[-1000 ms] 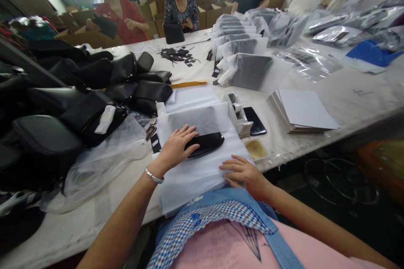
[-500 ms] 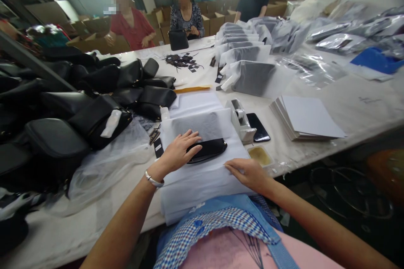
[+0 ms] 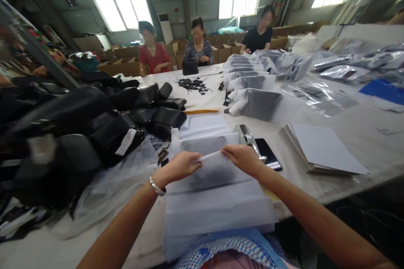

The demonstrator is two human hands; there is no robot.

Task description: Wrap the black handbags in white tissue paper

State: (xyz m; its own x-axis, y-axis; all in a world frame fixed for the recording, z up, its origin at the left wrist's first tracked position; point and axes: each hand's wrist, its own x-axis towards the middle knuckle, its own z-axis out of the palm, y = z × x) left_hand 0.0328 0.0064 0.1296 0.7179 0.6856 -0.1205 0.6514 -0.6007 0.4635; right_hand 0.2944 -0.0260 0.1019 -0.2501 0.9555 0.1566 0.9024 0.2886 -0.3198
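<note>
White tissue (image 3: pixel 217 172) veils the bag beneath both hands.

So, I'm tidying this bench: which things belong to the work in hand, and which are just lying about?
In the work:
- thin white paper, held by left hand and right hand
- dark flat item showing through it

Probably just lying about:
- black rectangular phone
- long orange strip
- blue, plastic-looking item

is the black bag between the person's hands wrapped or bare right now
Covered on top: the bag shows only dimly through white paper, whose edge both hands pinch.
</note>
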